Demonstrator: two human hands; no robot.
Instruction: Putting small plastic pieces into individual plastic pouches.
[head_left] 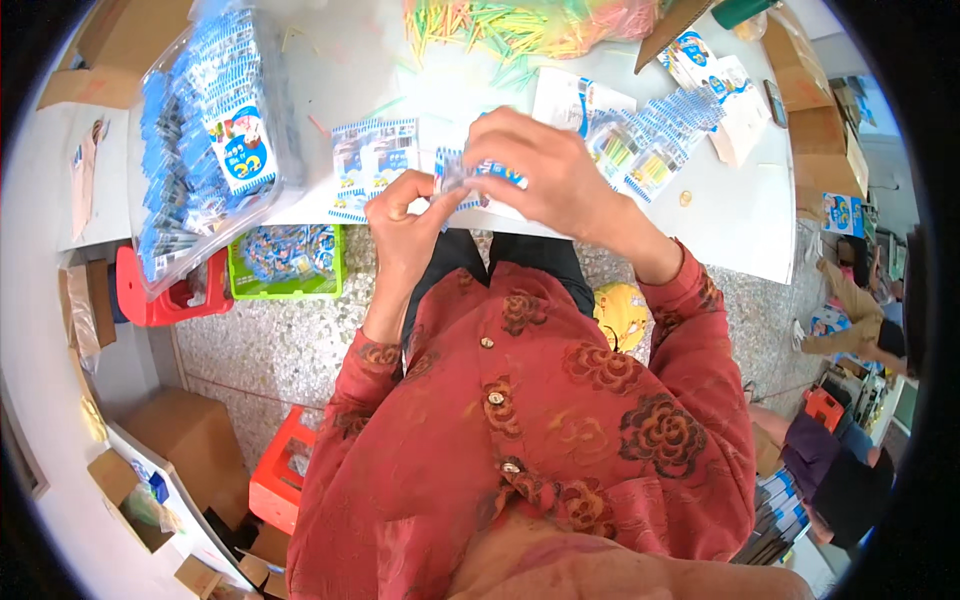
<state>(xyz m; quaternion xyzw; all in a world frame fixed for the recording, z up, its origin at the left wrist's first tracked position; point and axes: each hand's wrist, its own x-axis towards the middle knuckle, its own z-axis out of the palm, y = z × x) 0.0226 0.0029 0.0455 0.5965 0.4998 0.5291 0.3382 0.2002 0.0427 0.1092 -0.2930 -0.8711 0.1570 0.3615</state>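
Observation:
Near the front edge of the white table, my left hand [402,220] pinches a small blue-and-white printed plastic packet [449,168] between thumb and fingers. My right hand [545,170] is closed at the packet's right side, its fingers partly covering it. What else the right fingers may hold is hidden. Just left of the hands lie flat clear packets [375,160] with striped blue edges. To the right, a spread of overlapping packets [650,140] shows yellow and green sticks inside. Beyond the hands is a heap of loose coloured sticks [480,30], yellow, green and pink.
A clear plastic bin [275,150] full of packets stands at the left. Below it are a green basket [290,292] with more packets and a red stool [165,300]. A phone [775,102] and cardboard boxes [810,140] lie at the right. Other people sit far right.

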